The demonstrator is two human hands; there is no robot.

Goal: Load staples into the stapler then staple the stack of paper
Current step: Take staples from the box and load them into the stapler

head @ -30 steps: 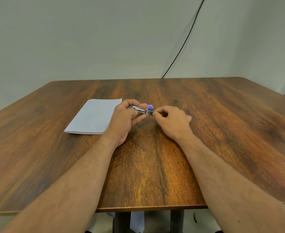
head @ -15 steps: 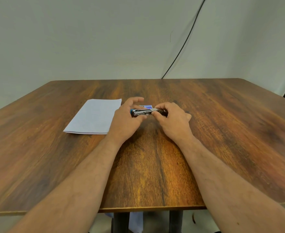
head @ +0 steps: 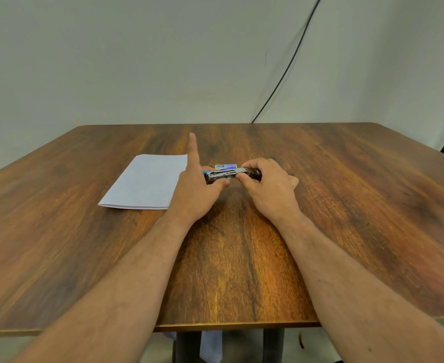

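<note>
A small metal stapler with a blue end lies on the wooden table between my hands. My left hand rests against its left end, thumb on the near side and index finger stretched straight up and away. My right hand pinches the stapler's right end with curled fingers. Just behind the stapler lies a small blue staple box. The white paper stack lies flat to the left of my left hand.
A black cable runs down the wall behind the table. The table's front edge is near my elbows, with dark table legs below. Bare wood stretches to the right and front.
The stapler has come down from just above the table onto it. My left index finger has straightened and lifted off the stapler. The staple box now shows behind it.
</note>
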